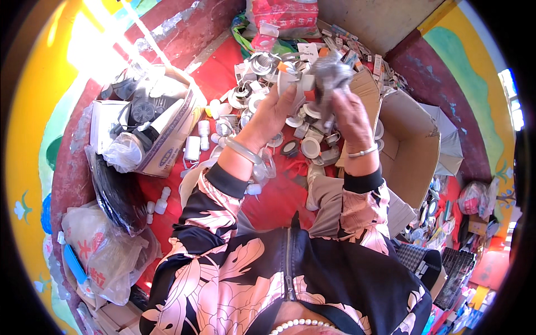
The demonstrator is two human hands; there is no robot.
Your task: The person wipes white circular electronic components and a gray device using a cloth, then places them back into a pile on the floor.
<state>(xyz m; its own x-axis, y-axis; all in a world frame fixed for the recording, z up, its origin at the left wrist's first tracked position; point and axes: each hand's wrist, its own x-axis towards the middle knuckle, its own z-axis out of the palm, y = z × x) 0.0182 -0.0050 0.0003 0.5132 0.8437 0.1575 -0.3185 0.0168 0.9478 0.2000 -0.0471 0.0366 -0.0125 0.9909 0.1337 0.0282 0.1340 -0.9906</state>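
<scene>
My left hand (273,111) and my right hand (349,114) are raised together over a red floor (279,195). Between them I hold a small grey and silver lamp fitting (329,75) with an orange and white part (293,78) on its left side. The left hand's fingers grip the white-orange piece; the right hand's fingers pinch the grey part from below. Each wrist wears a bangle. Below the hands lies a heap of round metal and white lamp fittings (262,64).
An open cardboard box (167,151) with dark parts and plastic bags stands at the left. A large empty cardboard box (413,145) lies open at the right. White plastic cylinders (192,148) lie scattered on the floor. Plastic bags (100,251) sit at lower left, a patterned sack (285,17) at the top.
</scene>
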